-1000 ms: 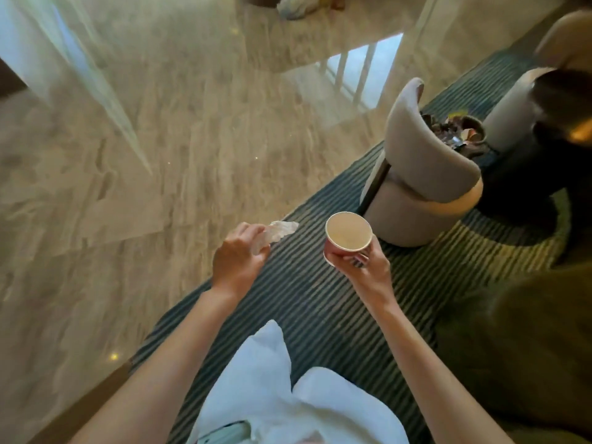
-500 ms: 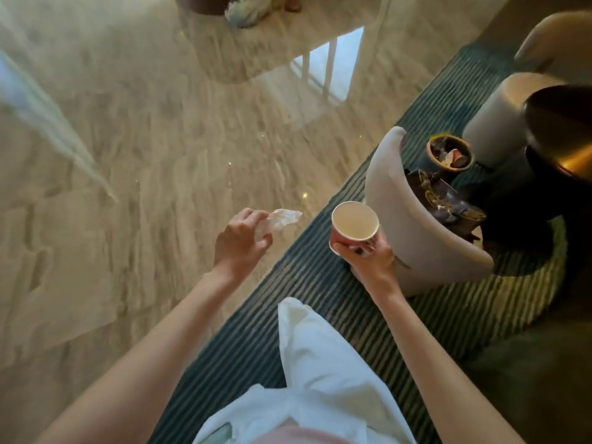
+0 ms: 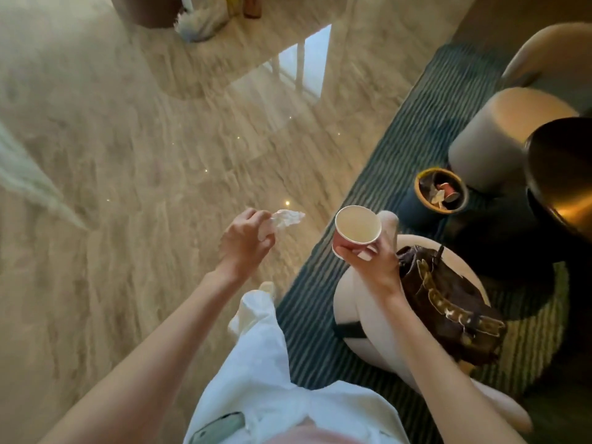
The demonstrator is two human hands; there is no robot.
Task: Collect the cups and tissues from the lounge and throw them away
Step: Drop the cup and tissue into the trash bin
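Two hands are raised at the centre of the frame: the left hand (image 3: 245, 241) pinches a crumpled white tissue (image 3: 287, 218) in curled fingers over the glossy veined stone floor (image 3: 128, 155), and the right hand (image 3: 371, 261) wraps its fingers round a red paper cup (image 3: 355, 229) with a pale, round open mouth. To the right, on the ribbed dark carpet (image 3: 400, 129), stands a small round gold-rimmed bin (image 3: 441, 191) holding scraps, and a brown patterned bag (image 3: 448, 302) lies on a smooth beige chair (image 3: 352, 299); no writing is legible.
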